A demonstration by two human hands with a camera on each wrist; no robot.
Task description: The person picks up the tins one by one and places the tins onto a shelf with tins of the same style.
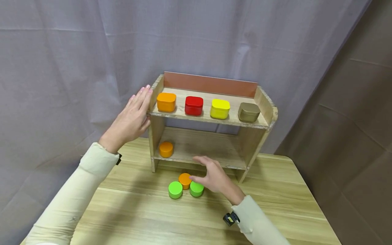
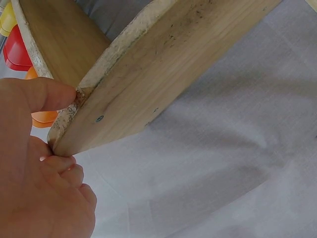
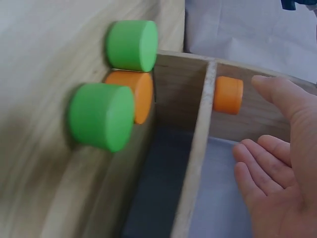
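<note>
My left hand (image 1: 130, 117) rests against the outer left side of a small wooden shelf (image 1: 202, 117), its fingers straight and pointing up toward the top corner. In the left wrist view the thumb touches the edge of the side panel (image 2: 129, 94). My right hand (image 1: 214, 175) is empty in front of the lower board, thumb and fingers spread apart. Beneath its thumb is a green round container (image 1: 196, 190); another green round container (image 1: 175, 190) and an orange round one (image 1: 185, 180) stand beside it on the table. An orange round container (image 1: 166, 149) stands at the lower board's left end.
Along the top board stand an orange box (image 1: 166, 102), a red box (image 1: 194, 106), a yellow box (image 1: 220, 109) and a brownish-gold box (image 1: 249, 112). The shelf stands on a wood-grain table (image 1: 147, 217). A grey curtain (image 1: 61, 68) hangs behind, a brown one (image 1: 352, 119) on the right.
</note>
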